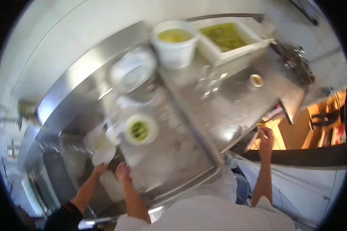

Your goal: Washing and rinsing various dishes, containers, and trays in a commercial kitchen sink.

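Note:
My left hand [123, 172] is at the left edge of the steel counter [173, 150], its fingers partly curled and blurred; nothing is plainly seen in it. Up and to its right, a round white tub [154, 131] with green pieces stands on the counter, not touched by it. My right hand [266, 138] is raised beyond the counter's front edge at the right. Its fingertips pinch a small yellow item [261, 124], too blurred to name. A co-worker's hand [100, 168], beside my left hand, holds a whitish round container [104, 156] over the sink area.
At the back stand a white bucket [175, 53] with yellowish contents and a white rectangular bin [234, 55] with green contents in liquid. Round, pale lids [133, 69] lie left of the bucket. A small cup [256, 80] stands at right. The co-worker's dark sleeve [63, 216] is at lower left.

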Motion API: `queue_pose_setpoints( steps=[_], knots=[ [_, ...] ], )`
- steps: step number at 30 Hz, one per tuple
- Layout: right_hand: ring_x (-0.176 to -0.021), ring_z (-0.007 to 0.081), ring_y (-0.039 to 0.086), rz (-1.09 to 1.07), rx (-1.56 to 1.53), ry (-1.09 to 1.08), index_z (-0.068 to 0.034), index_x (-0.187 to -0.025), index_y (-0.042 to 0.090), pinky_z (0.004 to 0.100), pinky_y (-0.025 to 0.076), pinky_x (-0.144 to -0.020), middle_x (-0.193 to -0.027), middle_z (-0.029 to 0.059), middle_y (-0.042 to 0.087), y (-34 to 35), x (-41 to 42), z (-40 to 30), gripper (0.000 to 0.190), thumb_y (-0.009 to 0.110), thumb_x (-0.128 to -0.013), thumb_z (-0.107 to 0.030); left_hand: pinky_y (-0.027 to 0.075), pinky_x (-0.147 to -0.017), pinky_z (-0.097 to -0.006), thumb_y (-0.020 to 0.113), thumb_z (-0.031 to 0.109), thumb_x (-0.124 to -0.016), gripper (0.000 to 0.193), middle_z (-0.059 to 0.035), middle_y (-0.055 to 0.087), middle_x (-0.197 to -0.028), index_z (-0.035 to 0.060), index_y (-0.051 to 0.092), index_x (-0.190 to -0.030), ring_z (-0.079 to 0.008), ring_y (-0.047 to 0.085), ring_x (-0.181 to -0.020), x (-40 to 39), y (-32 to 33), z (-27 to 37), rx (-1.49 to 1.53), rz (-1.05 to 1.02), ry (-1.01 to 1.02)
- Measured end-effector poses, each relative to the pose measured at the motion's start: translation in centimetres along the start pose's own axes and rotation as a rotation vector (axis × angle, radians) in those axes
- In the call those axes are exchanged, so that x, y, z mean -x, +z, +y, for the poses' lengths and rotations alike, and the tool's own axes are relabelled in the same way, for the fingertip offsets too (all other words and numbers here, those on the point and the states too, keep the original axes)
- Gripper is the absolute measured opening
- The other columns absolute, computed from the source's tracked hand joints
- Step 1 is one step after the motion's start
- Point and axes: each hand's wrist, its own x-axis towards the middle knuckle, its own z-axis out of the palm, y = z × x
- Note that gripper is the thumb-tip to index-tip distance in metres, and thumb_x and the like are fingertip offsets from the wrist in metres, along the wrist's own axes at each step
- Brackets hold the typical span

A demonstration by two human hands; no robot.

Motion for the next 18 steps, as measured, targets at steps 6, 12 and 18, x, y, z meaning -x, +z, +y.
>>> queue_pose_setpoints(
  steps=[6,12,18],
  knots=[
    [-0.081,0.0179,0.061,0.156,-0.007,0.040,0.000,-0.106,0.061,0.0300,0.049,-0.075,-0.091,0.0099,0.065,0.8,-15.4,7.1,0.023,0.062,-0.087,-0.013,0.044,-0.053,-0.0267,0.053,0.013,-0.092,0.013,-0.0062,0.059,-0.079,0.0014,0.058,-0.094,-0.0141,0.052,-0.063,13.9,9.4,3.3,-0.226,0.179,0.539],
    [-0.091,0.0340,0.064,0.271,0.122,-0.025,0.000,-0.104,0.061,0.0428,0.050,-0.082,-0.099,0.0198,0.064,2.2,-31.6,14.1,0.027,0.061,-0.083,-0.017,0.047,-0.057,-0.0272,0.054,0.015,-0.092,0.016,-0.0056,0.059,-0.078,0.0007,0.060,-0.091,-0.0141,0.055,-0.066,27.2,28.1,5.0,-0.396,-0.208,0.783],
    [-0.093,0.0400,0.061,-0.167,0.229,-0.026,-0.006,-0.093,0.066,0.0470,0.050,-0.081,-0.098,0.0193,0.064,7.4,-35.5,14.3,0.019,0.057,-0.082,-0.019,0.050,-0.076,-0.0288,0.067,0.010,-0.084,0.042,-0.0108,0.058,-0.112,0.0008,0.053,-0.123,-0.0178,0.059,-0.092,35.8,49.9,3.9,-0.545,-0.887,0.783]
  ],
)
